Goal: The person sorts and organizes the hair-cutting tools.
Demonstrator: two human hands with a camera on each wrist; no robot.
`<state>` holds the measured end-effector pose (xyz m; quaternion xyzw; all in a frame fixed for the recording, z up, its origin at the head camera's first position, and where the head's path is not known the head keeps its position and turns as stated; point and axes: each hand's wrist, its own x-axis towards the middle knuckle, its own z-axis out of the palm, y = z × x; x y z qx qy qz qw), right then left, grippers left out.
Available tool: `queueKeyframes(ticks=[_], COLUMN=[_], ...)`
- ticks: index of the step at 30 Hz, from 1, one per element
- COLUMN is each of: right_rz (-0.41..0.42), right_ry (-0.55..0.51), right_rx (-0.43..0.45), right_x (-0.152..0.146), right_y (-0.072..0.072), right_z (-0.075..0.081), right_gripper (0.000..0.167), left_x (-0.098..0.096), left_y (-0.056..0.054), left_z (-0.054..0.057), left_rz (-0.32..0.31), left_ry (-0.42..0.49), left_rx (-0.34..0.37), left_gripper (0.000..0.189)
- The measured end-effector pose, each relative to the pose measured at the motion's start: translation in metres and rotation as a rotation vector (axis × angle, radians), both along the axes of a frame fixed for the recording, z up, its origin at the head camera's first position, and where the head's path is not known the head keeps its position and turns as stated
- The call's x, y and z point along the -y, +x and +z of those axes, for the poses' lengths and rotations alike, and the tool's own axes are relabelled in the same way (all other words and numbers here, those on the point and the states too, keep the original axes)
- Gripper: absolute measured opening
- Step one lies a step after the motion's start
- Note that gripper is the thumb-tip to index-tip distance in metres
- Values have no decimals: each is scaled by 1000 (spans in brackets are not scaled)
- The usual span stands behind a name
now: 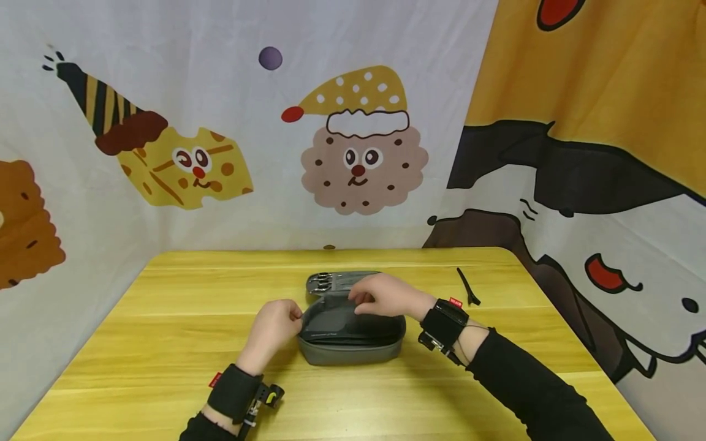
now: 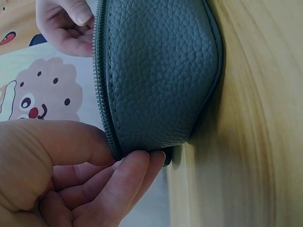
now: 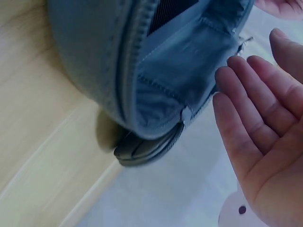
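A grey leather-textured zippered pouch (image 1: 353, 354) stands unzipped on the table, its smooth grey lining showing. At its left end my left hand (image 1: 273, 327) pinches the zippered rim between thumb and fingers; the left wrist view shows this grip on the pouch (image 2: 161, 71) close up. My right hand (image 1: 388, 295) hovers over the right rear of the opening. In the right wrist view the right hand (image 3: 270, 118) has its fingers extended, with nothing in them. Behind the opening lies a grey flat case (image 1: 353, 279) with several shiny metal tools at its left end, too small to identify.
A black hair clip (image 1: 469, 288) lies on the wood-grain table (image 1: 193, 324), right of the pouch. A cartoon-printed cloth (image 1: 220, 92) hangs behind the table and along its sides.
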<state>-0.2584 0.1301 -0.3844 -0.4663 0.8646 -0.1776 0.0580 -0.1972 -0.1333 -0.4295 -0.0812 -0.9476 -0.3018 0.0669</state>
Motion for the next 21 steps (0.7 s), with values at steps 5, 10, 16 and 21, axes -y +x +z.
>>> queueKeyframes(ticks=[5,10,16,21], right_rz=[-39,-93,-184,-286], right_ry=[-42,-68,-109,-139], right_rx=[-16,-52,-69,-61], right_x=[-15,-31,-53,-74], right_y=[1,-1,-7,-15], right_z=[0,-1,-5,-10], right_gripper=[33,35,39,38], left_x=[0,0,-1,-1], left_y=[0,1,1,2], left_z=[-1,-1,0,-1], left_rz=[-1,1,5,6], left_ry=[3,-4,-5,-2], left_rx=[-6,-12,-12,-14], left_gripper=[12,13,12,13])
